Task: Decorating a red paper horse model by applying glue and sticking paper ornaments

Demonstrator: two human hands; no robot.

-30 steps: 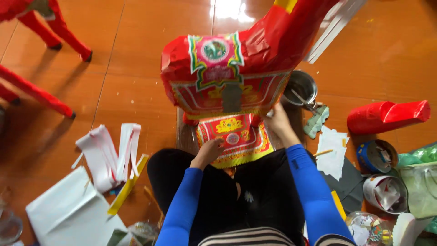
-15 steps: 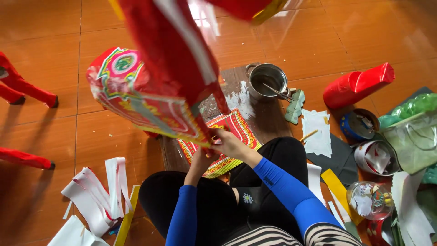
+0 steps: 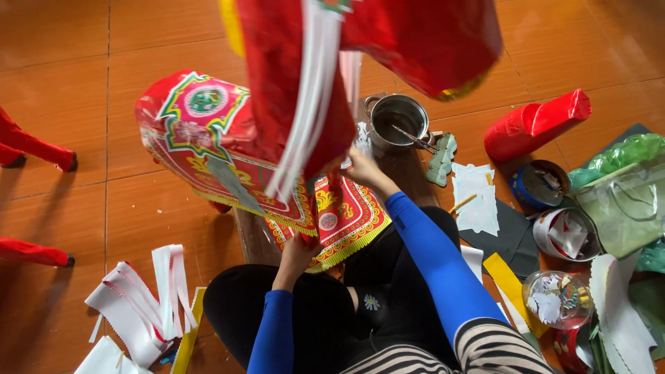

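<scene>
Fingers [image 3: 360, 161] under red paper horse [image 3: 277, 131]

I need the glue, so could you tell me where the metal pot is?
In the head view, the metal pot stands on the floor just beyond the right hand, left of the red paper roll.

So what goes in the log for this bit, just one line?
left hand: under paper horse | right hand: on its red body | metal pot: behind
</scene>
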